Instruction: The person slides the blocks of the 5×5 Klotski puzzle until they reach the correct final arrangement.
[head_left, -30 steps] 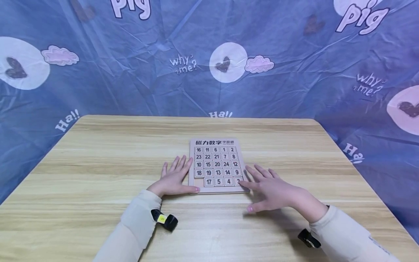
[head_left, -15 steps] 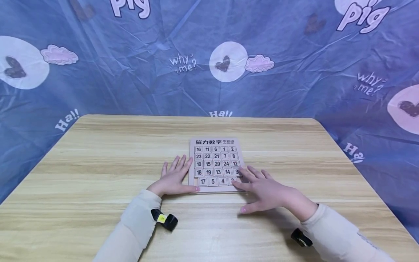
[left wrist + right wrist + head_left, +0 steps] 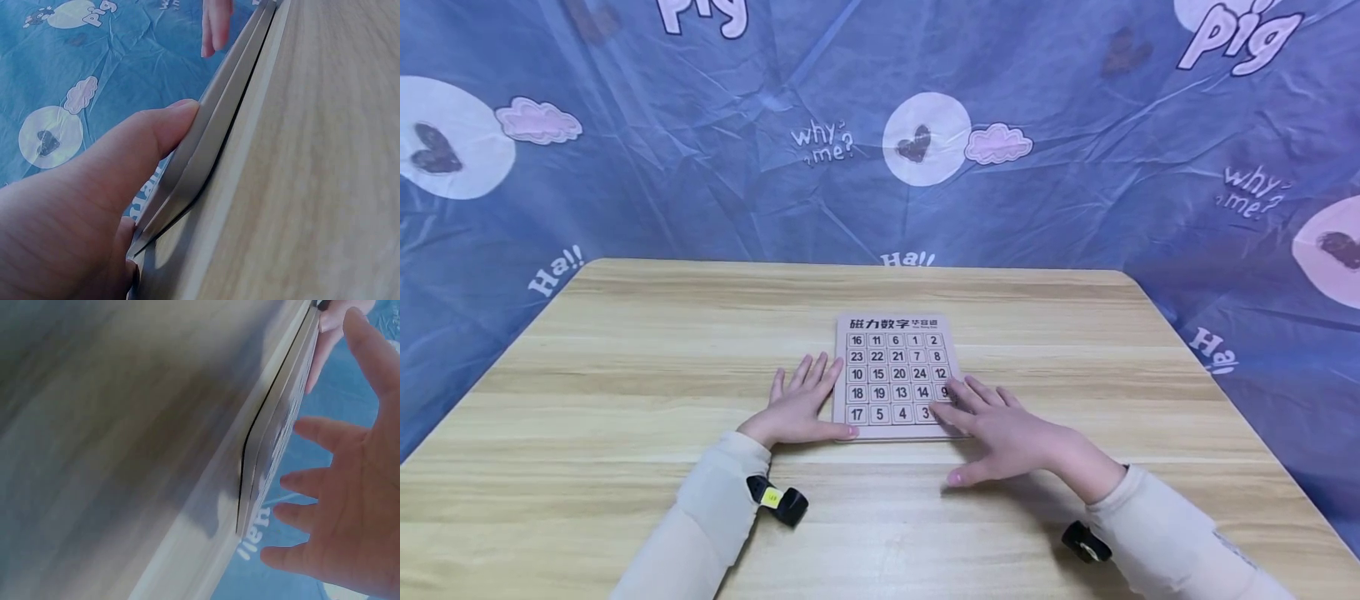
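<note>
A sliding number puzzle (image 3: 891, 432) lies flat at the middle of the table, with rows of numbered square tiles in a pale frame. My left hand (image 3: 801, 412) spreads its fingers along the puzzle's left edge. Its thumb (image 3: 156, 128) rests on the near left corner in the left wrist view. The right hand (image 3: 1011, 435) hovers over the lower right part, fingers extended, the index fingertip at the 3 tile (image 3: 925, 413) and its thumb off the board. It covers the bottom right corner and part of the 9 tile. The 17 tile (image 3: 857, 415) sits in the bottom left corner.
The wooden table (image 3: 662, 350) has rounded far corners. A blue printed cloth (image 3: 722, 192) hangs behind it and at both sides. Black wrist cameras are strapped over the left sleeve (image 3: 718, 492) and the right sleeve (image 3: 1157, 525).
The bottom row of tiles, 17, 5, 4 and 3, has slid left, filling the gap at bottom left. My right hand moved left with it; the left hand stayed put.
</note>
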### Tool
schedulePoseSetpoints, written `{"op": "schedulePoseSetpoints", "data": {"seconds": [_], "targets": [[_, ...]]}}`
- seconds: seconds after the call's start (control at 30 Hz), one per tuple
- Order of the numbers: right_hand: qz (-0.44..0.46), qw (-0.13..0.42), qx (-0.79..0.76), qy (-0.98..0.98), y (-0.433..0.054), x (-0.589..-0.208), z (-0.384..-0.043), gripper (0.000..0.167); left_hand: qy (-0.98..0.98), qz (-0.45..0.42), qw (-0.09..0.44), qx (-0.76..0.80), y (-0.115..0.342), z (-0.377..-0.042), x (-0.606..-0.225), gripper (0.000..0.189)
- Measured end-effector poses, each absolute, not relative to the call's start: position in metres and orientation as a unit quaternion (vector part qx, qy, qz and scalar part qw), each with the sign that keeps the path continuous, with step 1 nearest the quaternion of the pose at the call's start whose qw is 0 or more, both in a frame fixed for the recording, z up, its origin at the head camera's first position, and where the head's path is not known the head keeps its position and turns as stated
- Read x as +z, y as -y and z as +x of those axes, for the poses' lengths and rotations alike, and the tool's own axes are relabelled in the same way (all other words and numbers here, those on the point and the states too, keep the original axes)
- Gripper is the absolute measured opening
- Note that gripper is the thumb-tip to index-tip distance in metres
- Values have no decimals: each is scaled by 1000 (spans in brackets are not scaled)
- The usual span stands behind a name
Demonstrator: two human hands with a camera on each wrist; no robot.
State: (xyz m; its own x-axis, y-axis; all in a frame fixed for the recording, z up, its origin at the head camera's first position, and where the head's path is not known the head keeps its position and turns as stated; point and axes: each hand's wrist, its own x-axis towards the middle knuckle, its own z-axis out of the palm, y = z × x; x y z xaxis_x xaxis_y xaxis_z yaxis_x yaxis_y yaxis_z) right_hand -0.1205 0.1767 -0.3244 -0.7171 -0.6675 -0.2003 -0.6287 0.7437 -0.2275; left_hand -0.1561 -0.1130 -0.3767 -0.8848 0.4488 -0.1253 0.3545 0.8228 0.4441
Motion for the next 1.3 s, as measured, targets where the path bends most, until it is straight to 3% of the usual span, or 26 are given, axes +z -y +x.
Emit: {"op": "schedulePoseSetpoints", "data": {"seconds": [0.37,0.97,1.3], "targets": [[-305,125,-61,-942,-190,-329,-132,91,-947,218,110,209,112,-158,-375,105],[-338,132,-57,-930,-191,-323,-111,87,-947,216,111,211,110,-156,-375,105],[-356,128,-60,-924,-171,-318,-121,85,-948,210,114,212,111,-155,-377,106]]}}
